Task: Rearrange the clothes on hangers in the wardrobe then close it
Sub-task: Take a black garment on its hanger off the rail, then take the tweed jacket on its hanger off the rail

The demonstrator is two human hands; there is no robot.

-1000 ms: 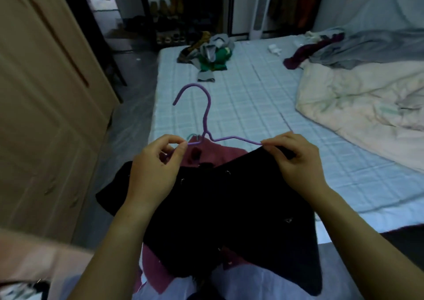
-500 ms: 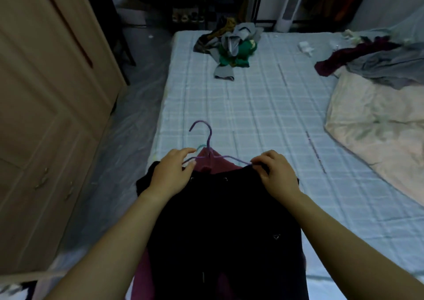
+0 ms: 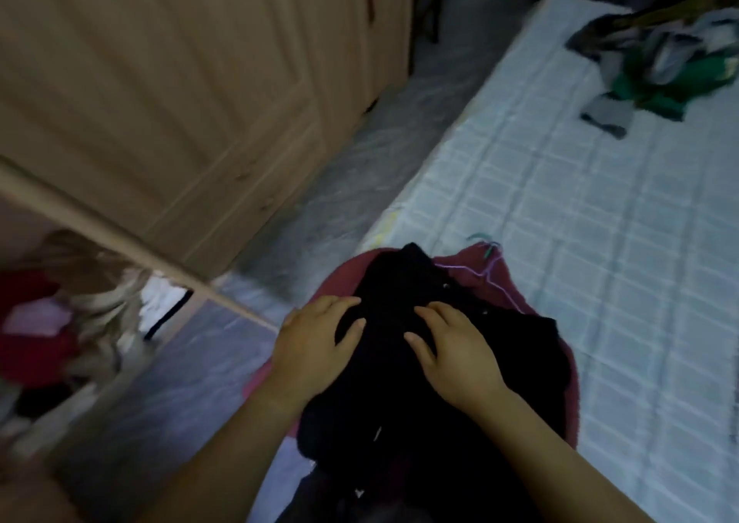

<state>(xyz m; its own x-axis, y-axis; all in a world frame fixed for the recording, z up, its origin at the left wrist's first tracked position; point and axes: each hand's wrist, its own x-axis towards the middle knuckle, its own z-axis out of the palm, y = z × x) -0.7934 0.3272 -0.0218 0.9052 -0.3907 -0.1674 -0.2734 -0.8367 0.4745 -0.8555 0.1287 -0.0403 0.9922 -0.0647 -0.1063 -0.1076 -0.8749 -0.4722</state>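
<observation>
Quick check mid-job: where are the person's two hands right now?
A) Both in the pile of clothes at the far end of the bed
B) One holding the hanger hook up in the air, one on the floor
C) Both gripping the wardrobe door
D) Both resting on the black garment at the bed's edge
D: the left hand and right hand both lie, fingers spread, on the black garment, which sits on the bed.

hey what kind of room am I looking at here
Most likely a bedroom. A bed with a pale checked cover fills the right side, a wooden wardrobe stands opposite, and a pile of loose clothes lies on the bed.
</observation>
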